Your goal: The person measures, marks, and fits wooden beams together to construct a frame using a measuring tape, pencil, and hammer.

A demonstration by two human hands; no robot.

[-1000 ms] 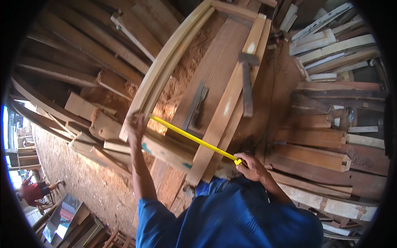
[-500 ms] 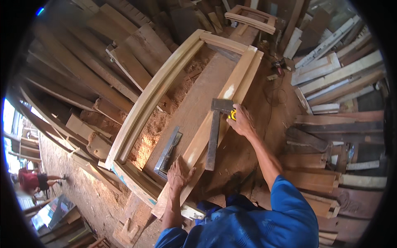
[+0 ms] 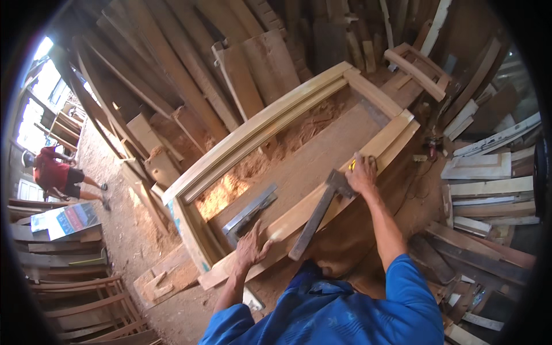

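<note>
A pale wooden frame with one curved side (image 3: 253, 123) lies in front of me. On its near rail (image 3: 385, 141), my right hand (image 3: 363, 175) is closed around a small yellow tape measure (image 3: 352, 165). Just beside that hand rests a dark L-shaped tool (image 3: 313, 224), its thick block on the rail; I cannot tell whether it is a hammer or a square. My left hand (image 3: 250, 250) is open at the near end of the same rail, thumb and fingers spread. Close to its fingertips, inside the frame, lies a long grey metal tool (image 3: 250, 211), perhaps a hand plane.
Wood shavings (image 3: 221, 195) lie inside the frame. Planks (image 3: 236, 80) lean along the far side; stacked boards (image 3: 489, 187) stand at right. A smaller wooden frame (image 3: 420, 72) sits at the far end. A person in red (image 3: 54, 172) is at far left.
The head view has turned, shifting the scene. My right hand, with the tape measure, sits farther along the rail past the dark tool's block. My left hand's fingers have lifted and spread.
</note>
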